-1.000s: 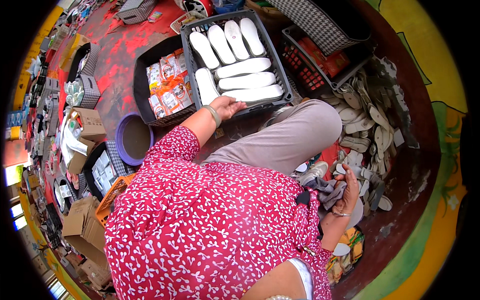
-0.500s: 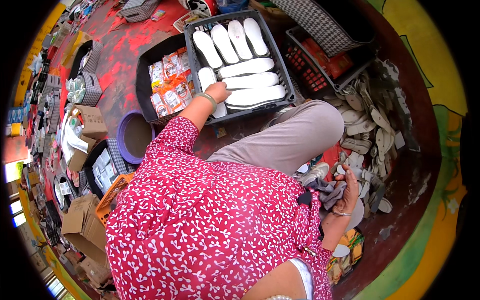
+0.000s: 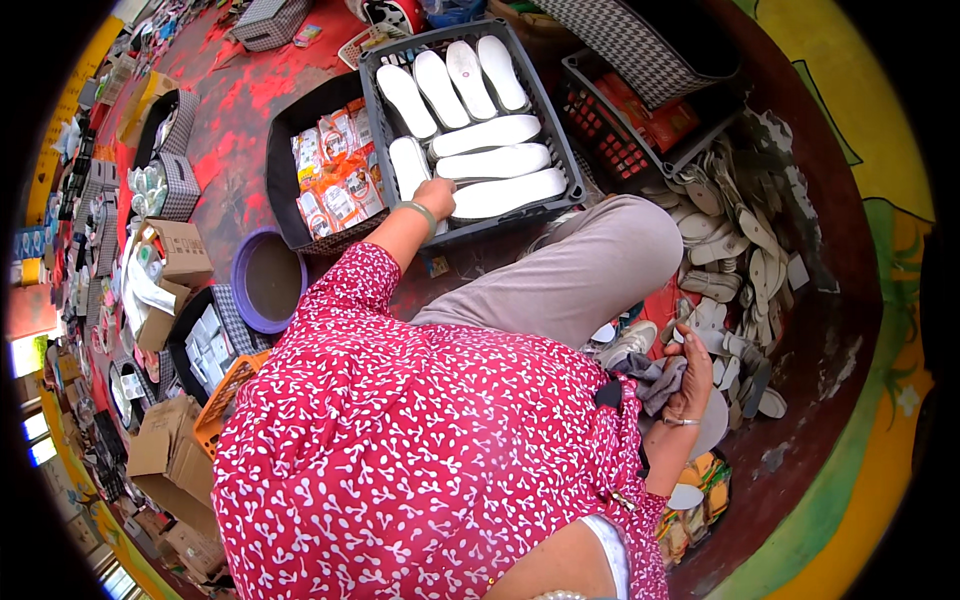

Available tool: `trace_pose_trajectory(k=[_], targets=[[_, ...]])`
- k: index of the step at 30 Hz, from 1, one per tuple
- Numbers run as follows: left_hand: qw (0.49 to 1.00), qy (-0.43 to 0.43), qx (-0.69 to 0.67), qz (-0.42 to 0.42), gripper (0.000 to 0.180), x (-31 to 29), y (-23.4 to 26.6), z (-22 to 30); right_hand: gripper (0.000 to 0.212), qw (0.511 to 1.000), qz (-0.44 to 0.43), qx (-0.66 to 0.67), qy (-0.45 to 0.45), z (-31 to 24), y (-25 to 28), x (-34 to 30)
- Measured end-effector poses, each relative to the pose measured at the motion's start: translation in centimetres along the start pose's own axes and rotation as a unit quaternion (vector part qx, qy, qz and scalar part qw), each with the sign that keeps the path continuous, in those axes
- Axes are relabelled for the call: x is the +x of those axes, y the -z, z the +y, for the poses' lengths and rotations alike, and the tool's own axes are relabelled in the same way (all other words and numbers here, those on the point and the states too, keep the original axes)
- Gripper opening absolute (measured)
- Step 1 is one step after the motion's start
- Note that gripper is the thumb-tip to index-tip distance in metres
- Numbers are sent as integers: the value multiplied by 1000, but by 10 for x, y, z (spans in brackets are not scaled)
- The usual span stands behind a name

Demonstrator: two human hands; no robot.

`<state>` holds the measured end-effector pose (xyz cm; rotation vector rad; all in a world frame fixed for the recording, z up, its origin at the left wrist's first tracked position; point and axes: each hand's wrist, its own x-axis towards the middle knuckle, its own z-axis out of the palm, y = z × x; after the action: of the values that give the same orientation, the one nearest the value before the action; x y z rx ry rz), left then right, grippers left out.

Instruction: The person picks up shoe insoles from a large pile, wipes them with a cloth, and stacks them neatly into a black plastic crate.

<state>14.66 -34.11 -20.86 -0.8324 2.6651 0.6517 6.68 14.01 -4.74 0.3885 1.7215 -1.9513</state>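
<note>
Several white shoe insoles [image 3: 492, 162] lie in stacks inside a dark grey plastic crate [image 3: 572, 165] ahead of me. My left hand [image 3: 434, 198] reaches over the crate's near left side and rests across the insole [image 3: 408, 165] standing lengthwise there. Its fingertips are by the ends of the crosswise insoles, mostly hidden, so their grip does not show. Beside my right hip, my right hand [image 3: 692, 382] is curled with a crumpled grey cloth [image 3: 657, 384] in it. A sneaker [image 3: 630, 344] lies just beyond that cloth.
Loose soles [image 3: 735, 235] are heaped along the right wall. Left of the crate stand a black bin [image 3: 284, 190] of orange-and-white packets, a purple tub [image 3: 240, 300] and an orange basket [image 3: 225, 400]. A red-filled crate [image 3: 620, 150] and a houndstooth box [image 3: 640, 55] sit at far right.
The view has shifted slightly. My left hand has moved slightly toward me along the crate's left side. My right hand still has the grey cloth, with its fingers drawn a little closer.
</note>
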Motion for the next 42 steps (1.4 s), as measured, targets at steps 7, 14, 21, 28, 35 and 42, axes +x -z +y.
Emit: trace_pose_trajectory(k=[7,14,21,28,35,42], targets=[[985,-127,-1,120,26,-10,-4,11,28,1000,0,2,-4,3,3,2],[967,-225,-48,-107,24,22,9,60,27,1000,0,-5,-22,1,2,-2],[939,-232,128,-220,21,58,-25,80,29,999,-16,-27,23,1,9,0],[905,-140,-18,-402,22,52,9,98,23,998,-34,-7,52,15,21,7],[915,-110,-37,-386,24,66,-20,63,25,997,-69,-2,43,9,11,-5],[907,-245,135,-316,24,68,-25,81,25,996,-64,-3,59,11,12,-8]])
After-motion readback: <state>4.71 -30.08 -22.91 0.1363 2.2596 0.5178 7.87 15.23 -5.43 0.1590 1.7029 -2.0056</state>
